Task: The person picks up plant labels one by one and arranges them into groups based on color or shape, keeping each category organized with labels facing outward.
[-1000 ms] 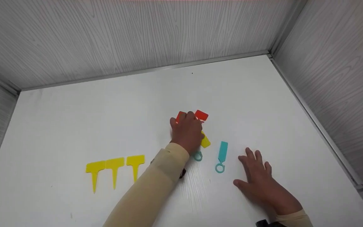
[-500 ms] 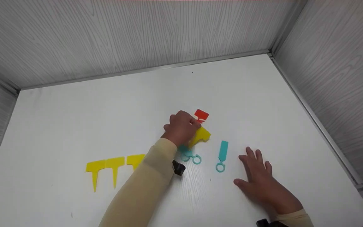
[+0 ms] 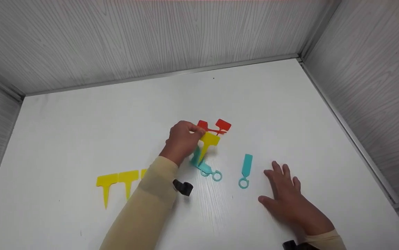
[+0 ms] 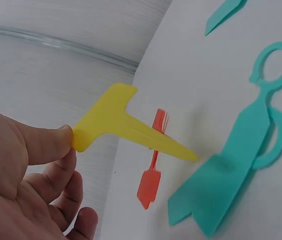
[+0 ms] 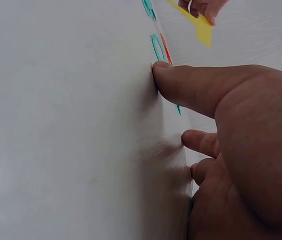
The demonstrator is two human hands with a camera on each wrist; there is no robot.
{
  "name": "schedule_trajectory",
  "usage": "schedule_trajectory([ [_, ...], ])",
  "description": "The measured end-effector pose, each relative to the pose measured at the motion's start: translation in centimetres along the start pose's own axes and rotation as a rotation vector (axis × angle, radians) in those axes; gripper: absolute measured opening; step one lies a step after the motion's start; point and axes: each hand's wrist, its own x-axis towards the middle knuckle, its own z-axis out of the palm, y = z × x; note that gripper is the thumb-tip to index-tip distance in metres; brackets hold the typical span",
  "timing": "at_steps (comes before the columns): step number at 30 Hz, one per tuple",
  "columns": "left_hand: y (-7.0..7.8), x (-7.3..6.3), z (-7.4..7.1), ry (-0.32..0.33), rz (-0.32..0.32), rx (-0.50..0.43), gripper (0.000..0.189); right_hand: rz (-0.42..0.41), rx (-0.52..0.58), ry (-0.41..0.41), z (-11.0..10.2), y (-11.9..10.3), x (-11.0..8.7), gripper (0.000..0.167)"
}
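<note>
Far left on the bench (image 3: 81, 139): row of yellow T-tags (image 3: 128, 176), flat, stems toward the person; two in plain sight, a third mostly behind the left sleeve (image 3: 144, 205).

Left arm reaches forward and inward, the wrist raised above the bench. Left-hand grip (image 3: 182, 139): closed down to a thin pinch, thumb against a finger, on one end of the held yellow tag's (image 3: 209, 139) crossbar; the other fingers curl loosely below, holding nothing.

Held tag is in the air, tilted, its pointed stem over the overlapping teal tags (image 3: 204, 167); cannot tell if the tip touches them. Handling (judged): very light, thin smooth plastic, stiff enough to keep its shape but able to flex. Broad crossbar is the sound place to hold; narrow stem likely bends or snaps first. An off-centre corner hold may let it swivel, and a flat one on the bench would be awkward to get a nail under.

Just beyond: red tags (image 3: 223, 125), close together. Further right: a lone teal tag (image 3: 247, 165), flat, ring end nearer the person.

Far right: right-hand grip (image 3: 288, 194), palm down, fingers spread, nothing held, fingertips apparently resting on the bench.
</note>
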Motion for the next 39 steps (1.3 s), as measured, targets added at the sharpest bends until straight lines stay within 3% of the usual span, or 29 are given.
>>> schedule_trajectory([
  [7, -2.2, -0.9, -1.6, 0.073, -0.059, 0.03, 0.029, -0.007, 0.006, 0.017, -0.2, 0.3, -0.2, 0.087],
  [13, -4.1, -1.5, -1.8, 0.128, -0.085, 0.096, 0.029, -0.008, -0.003, 0.023, -0.3, 0.6, -0.1, 0.086],
  [24, -7.4, -1.6, -0.8, 0.284, 0.001, 0.332, 0.028, -0.003, -0.003, 0.021, -0.4, 0.8, 0.0, 0.087],
  [34, -8.4, -2.4, -0.9, 0.29, 0.016, 0.442, 0.026, -0.008, -0.011, 0.024, -0.5, 1.1, 0.0, 0.085],
  [39, -8.3, -2.9, -1.1, 0.29, 0.061, 0.536, 0.028, 0.005, -0.015, 0.024, -0.5, 1.2, 0.0, 0.087],
])
